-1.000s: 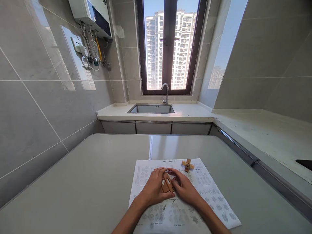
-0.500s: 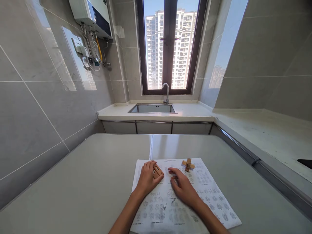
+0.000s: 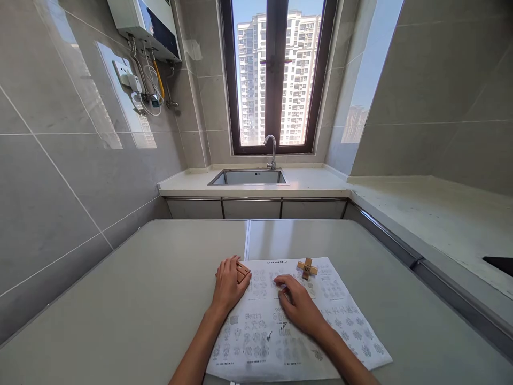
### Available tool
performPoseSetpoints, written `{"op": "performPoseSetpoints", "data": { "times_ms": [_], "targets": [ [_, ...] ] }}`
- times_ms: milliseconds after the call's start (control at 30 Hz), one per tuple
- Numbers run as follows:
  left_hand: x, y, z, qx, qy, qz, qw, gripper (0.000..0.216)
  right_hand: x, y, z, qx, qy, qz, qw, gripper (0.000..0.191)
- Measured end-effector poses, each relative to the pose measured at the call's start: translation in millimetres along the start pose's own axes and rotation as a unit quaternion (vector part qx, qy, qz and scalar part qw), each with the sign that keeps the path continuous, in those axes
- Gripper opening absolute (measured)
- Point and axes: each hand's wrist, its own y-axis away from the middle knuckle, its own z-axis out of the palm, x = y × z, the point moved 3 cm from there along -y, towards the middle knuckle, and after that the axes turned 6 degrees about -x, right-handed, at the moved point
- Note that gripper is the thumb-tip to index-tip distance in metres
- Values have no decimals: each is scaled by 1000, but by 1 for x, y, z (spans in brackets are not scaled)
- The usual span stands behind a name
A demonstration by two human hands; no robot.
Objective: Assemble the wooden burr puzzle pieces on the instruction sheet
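Since a second ago the hands have parted: the left hand has slid to the far-left corner of the printed sheet, carrying the wooden puzzle pieces, which it grips with curled fingers at the paper's edge. Right hand lies open, palm down on the sheet, holding nothing. Beyond its fingertips, apart from it, sits a small assembled wooden cross. Nothing stands between the hands. The sheet's rows of diagrams and its heading are too small to read. Behind the grey table are a sink, a tap and the window; a wall heater hangs upper left.
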Motion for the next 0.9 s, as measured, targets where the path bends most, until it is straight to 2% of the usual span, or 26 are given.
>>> {"op": "performPoseSetpoints", "data": {
  "times_ms": [133, 267, 367, 567, 667, 800, 900],
  "targets": [
    [42, 8, -2, -34, 56, 69, 995, 30, -2, 0, 0, 2, -4, -11, 1000, 29],
    [77, 23, 11, -155, 106, 143, 972, 24, -3, -2, 0, 3, -12, -23, 1000, 25],
    [85, 32, 22, -223, 93, 163, 957, 16, -2, -2, 0, -2, -5, -18, 1000, 26],
    [83, 33, 21, -211, 82, 143, 964, 4, 0, -1, 1, 6, -15, 11, 1000, 19],
    [84, 33, 19, -210, 80, 160, 961, 8, 5, -2, 3, 25, -60, 36, 997, 18],
    [85, 34, 19, -209, 80, 172, 959, 14, 14, -2, 2, 97, -102, 67, 988, 42],
    [85, 34, 18, -210, 80, 168, 960, 16, 24, -2, -2, 153, -137, 104, 973, 52]
  ]
}}
